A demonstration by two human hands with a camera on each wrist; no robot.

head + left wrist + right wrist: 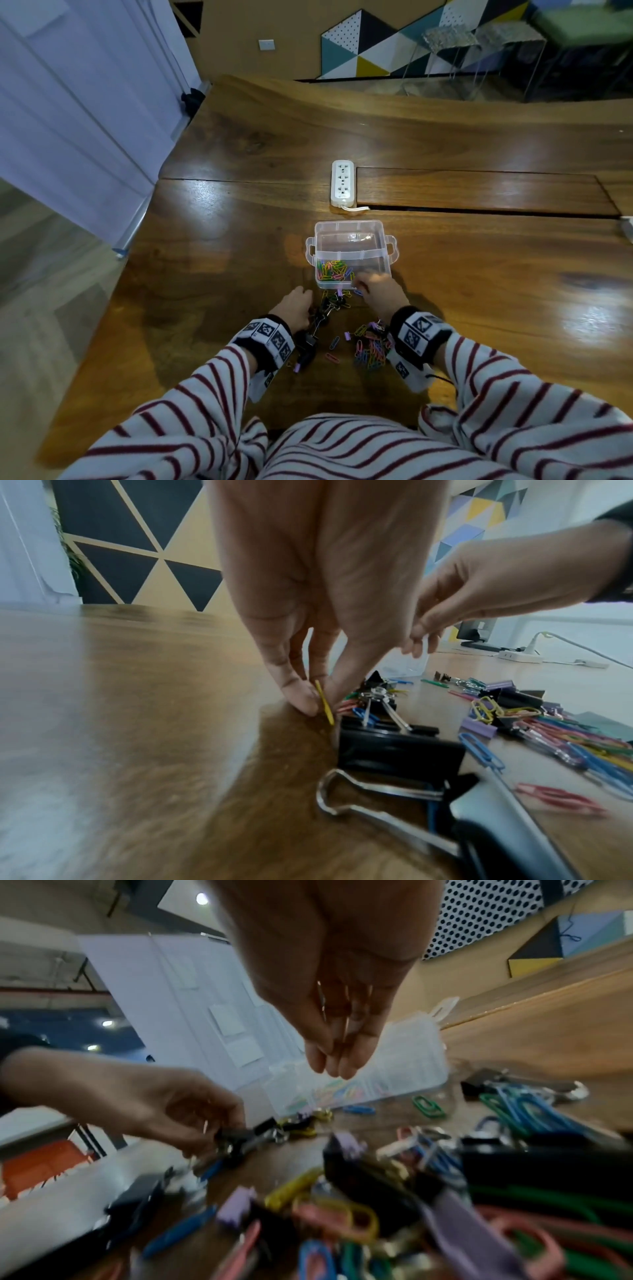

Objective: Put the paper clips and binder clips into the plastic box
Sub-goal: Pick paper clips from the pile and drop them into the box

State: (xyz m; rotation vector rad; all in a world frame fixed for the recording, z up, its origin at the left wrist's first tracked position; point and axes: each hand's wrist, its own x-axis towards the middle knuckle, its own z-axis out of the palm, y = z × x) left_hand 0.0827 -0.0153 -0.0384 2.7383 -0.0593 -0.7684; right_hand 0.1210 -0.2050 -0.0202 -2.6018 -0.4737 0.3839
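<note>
The clear plastic box (352, 228) stands open on the wooden table, with coloured paper clips (334, 270) in its near left corner. My right hand (358, 282) hovers at the box's near edge, fingers bunched and pointing down (337, 1066); thin wire shapes like paper clips show between them. My left hand (306, 294) is down at the table, pinching a yellow paper clip (324, 703) between thumb and fingertips beside black binder clips (397, 753). More black binder clips (323, 310) lie between my hands. A heap of coloured paper clips (370, 349) and small purple binder clips lies under my right wrist.
A white power strip (342, 183) lies beyond the box, its cable running into a long slot (479, 209) in the table top. The table's left edge (137, 240) drops to the floor beside a white panel. Bare wood (496, 291) extends to the right.
</note>
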